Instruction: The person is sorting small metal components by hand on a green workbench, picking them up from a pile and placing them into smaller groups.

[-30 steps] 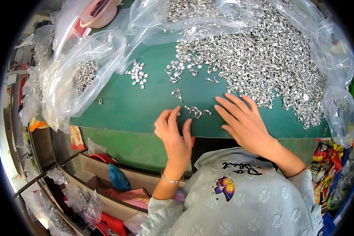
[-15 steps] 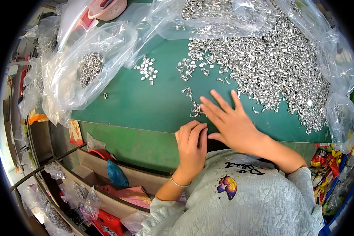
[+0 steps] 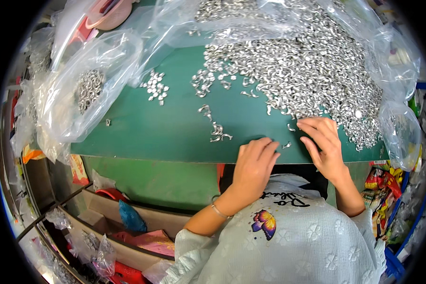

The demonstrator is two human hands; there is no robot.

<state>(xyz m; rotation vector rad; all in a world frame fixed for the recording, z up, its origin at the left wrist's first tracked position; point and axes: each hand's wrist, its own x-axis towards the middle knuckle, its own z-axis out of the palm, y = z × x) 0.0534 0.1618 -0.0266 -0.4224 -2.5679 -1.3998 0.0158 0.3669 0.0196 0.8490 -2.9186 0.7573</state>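
My left hand (image 3: 255, 165) is at the near edge of the green tabletop, fingers curled together; whatever they may hold is hidden. Just right of its fingertips lies one small curved silver metal piece (image 3: 286, 145). My right hand (image 3: 324, 149) hovers at the near fringe of a big heap of such pieces (image 3: 312, 71), its thumb apart from the bent fingers and nothing visible between them. Another loose piece (image 3: 291, 128) lies by its fingertips. Left of my hands sits a short row of linked-looking silver pieces (image 3: 217, 132).
A small group of flower-shaped silver pieces (image 3: 156, 87) lies left of centre. Beyond it, a clear plastic bag (image 3: 108, 90) contains metal rings. Plastic sheeting (image 3: 398, 90) borders the heap on the right. A pink basket (image 3: 111, 16) stands far left; an open drawer (image 3: 151, 213) is below the table.
Both hands have moved right. My right hand has gone from spread fingers beside the left hand to bent fingers at the heap's edge. The whole view has shifted slightly.
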